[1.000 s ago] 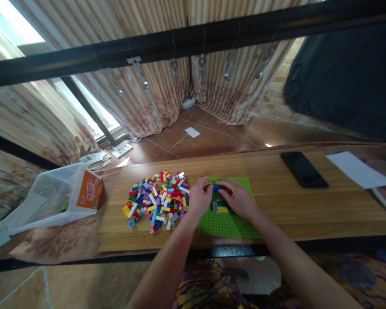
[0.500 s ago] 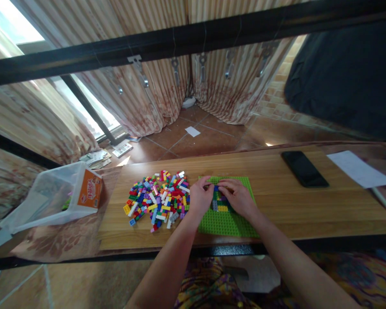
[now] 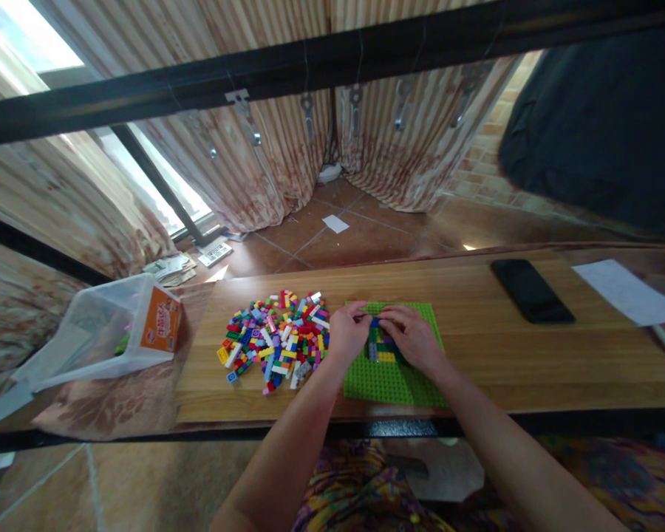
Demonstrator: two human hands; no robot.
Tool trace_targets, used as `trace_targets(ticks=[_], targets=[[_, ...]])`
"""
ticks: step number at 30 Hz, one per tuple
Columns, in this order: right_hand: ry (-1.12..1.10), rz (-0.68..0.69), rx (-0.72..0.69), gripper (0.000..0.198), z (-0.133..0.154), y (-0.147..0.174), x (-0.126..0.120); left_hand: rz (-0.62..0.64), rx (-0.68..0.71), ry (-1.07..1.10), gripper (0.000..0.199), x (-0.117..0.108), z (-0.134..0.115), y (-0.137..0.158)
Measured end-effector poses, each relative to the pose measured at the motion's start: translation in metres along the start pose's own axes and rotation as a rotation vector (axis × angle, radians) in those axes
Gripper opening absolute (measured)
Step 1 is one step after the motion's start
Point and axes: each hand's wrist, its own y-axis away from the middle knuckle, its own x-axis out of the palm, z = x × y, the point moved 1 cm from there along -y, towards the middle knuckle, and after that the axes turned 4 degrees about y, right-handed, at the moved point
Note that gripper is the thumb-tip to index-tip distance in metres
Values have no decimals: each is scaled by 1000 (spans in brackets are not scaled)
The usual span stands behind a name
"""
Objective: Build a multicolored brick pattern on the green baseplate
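Observation:
A green studded baseplate (image 3: 393,388) lies on the wooden board, with yellow (image 3: 386,357) and grey toy bricks (image 3: 372,350) fixed near its middle. Both hands meet over its upper part at a small blue toy brick (image 3: 374,323). My left hand (image 3: 348,332) is closed, thumb and fingertips pinching the brick's left side. From the other side, my right hand (image 3: 414,336) has its bent fingers closed against the same brick. My fingers and right palm hide part of the brick and some of the build beneath.
Left of the baseplate spreads a heap of mixed toy bricks (image 3: 280,340). A clear plastic bin (image 3: 100,325) with an orange label stands at far left. On the right lie a black phone (image 3: 532,290) and a white paper sheet (image 3: 629,290). A dark bar (image 3: 255,74) crosses above.
The view has shifted slightly. Both hands stay at the blue brick over the baseplate, with only tiny finger movement.

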Motion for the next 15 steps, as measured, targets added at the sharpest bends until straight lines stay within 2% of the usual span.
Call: trace_targets(ticks=[10, 15], targets=[[-26, 9, -12, 19, 4, 3, -5, -2, 90, -77, 26, 0, 4, 5], [-14, -114, 36, 20, 9, 14, -8, 14, 61, -44, 31, -1, 7, 7]])
